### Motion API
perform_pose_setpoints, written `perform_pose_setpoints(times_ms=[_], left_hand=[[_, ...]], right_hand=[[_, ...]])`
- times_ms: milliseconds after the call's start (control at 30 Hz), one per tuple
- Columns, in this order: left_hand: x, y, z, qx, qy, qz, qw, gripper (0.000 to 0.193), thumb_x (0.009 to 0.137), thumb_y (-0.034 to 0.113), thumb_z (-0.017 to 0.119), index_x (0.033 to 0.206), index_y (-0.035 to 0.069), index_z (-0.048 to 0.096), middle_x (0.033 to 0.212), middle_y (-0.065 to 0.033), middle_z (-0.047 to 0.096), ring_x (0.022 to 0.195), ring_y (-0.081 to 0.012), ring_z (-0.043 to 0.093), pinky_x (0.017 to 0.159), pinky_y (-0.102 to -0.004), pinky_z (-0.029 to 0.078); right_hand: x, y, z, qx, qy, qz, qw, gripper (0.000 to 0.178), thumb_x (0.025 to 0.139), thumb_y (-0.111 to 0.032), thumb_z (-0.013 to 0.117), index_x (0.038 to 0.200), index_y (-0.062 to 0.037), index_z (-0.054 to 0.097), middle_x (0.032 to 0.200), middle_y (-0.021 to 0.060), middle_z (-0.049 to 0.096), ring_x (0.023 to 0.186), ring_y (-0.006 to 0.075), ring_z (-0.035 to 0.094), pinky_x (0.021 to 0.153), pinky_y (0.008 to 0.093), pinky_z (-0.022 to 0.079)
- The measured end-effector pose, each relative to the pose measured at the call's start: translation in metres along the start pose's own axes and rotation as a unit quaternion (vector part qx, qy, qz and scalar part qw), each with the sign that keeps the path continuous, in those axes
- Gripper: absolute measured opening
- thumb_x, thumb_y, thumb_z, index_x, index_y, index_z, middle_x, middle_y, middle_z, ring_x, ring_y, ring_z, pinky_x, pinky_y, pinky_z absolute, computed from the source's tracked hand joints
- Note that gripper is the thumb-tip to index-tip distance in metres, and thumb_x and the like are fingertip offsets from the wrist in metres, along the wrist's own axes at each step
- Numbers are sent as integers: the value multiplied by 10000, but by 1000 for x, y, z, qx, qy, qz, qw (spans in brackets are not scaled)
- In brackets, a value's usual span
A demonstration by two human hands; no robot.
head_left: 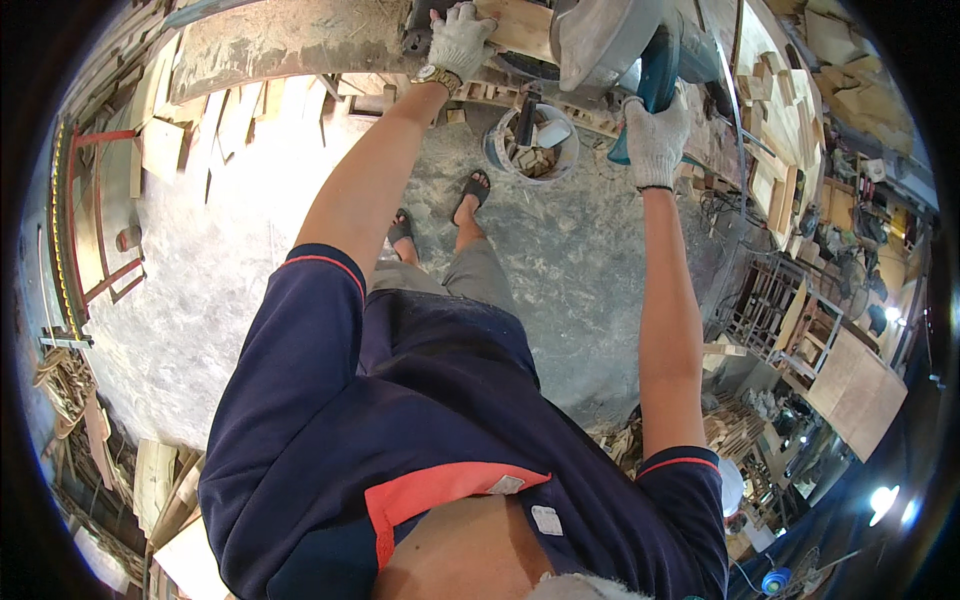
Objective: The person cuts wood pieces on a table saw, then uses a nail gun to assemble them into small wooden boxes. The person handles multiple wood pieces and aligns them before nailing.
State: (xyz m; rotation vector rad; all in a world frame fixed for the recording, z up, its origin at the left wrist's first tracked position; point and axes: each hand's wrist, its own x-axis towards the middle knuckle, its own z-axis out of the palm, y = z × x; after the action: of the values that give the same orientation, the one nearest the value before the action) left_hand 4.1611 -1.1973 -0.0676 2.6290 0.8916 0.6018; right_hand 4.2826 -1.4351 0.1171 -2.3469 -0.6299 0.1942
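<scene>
We set the gloved left hand (pixel 460 42) at the left end of the board (pixel 520 28), which lies on the bench (pixel 270 50) at the upper edge of the view, beside the saw (pixel 605 45). Whether these fingers grasp the board or only press on it, we cannot tell. We clench the gloved right hand (pixel 658 138) around the saw's teal handle (pixel 660 72); finger pressure on any trigger is hidden. For good work, we should press the board firmly against its support, place the left fingers well away from the blade line, and guide the handle smoothly without forcing. Loose glove fabric could snag, in our judgement. The bucket (pixel 493 152) of offcuts (pixel 533 160) stands below. A white tag (pixel 547 520) is on the shirt (pixel 440 400); its marks are too small to read.
</scene>
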Motion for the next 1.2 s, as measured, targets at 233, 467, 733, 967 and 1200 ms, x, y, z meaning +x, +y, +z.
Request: perform_pose_setpoints(times_ms=[233,467,733,967,1200], left_hand=[[3,-5,3,0,12,2,1000,387,757,325,831,1064,122,710,1251,-167,517,1294,-374,448,1129,-690,326],[5,-3,3,-24,30,6,999,415,774,307,816,1130,130,695,1255,-173,517,1284,-385,450,1127,-690,323],[8,-7,9,-29,11,-1,1000,442,768,292,816,1161,135,687,1239,-154,524,1272,-375,459,1131,-684,320],[13,-4,8,-42,23,-7,999,473,768,292,818,1206,161,696,1236,-146,526,1260,-369,467,1138,-663,323],[14,-4,6,-50,21,1,999,491,777,297,813,1234,168,689,1243,-141,530,1266,-367,467,1142,-653,322]], right_hand=[[7,9,11,-48,13,-3,999,277,735,-209,697,923,-33,595,785,126,667,723,304,655,699,428,510],[17,28,26,-44,29,22,998,364,738,-214,706,1038,-25,624,895,146,689,794,342,658,762,451,519],[21,42,36,-12,26,41,999,377,736,-191,728,1058,-21,630,904,149,708,806,333,683,766,457,524],[24,46,42,-8,40,28,999,357,749,-203,742,1046,-38,633,881,132,703,753,316,681,721,444,528],[23,52,47,-15,34,27,999,303,759,-192,721,1005,-48,615,837,116,676,711,307,657,695,444,517]])
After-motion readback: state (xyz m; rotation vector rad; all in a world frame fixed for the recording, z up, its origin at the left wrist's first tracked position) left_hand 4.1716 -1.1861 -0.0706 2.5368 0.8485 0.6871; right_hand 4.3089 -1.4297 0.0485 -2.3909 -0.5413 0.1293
